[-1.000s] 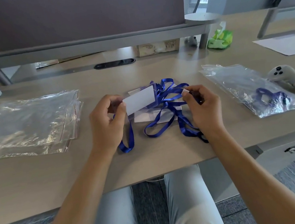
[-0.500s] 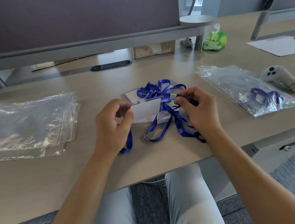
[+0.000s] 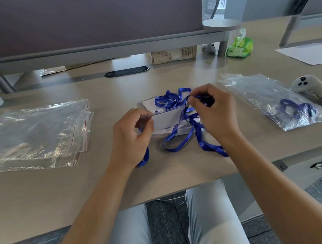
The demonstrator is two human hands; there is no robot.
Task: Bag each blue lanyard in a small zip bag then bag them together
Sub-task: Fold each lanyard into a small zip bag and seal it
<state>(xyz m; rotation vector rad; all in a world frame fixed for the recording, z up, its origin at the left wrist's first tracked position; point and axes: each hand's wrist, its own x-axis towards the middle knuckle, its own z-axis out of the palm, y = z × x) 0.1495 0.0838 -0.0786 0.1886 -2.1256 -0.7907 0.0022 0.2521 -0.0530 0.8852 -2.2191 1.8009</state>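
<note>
Glossy clear plastic bags; satiny blue lanyard; matt wood-look desk.

Tangled blue lanyard, desk centre

Bare forearms, no sleeves visible; light grey-blue trousers on both legs.

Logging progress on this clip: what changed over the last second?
The left hand tipped the badge from raised and facing up to low and edge-on over the lanyard pile. The right hand moved up, pinching the strap by the badge's corner. Both grips held; the bagged lanyard and empty bags lie unmoved.
</note>
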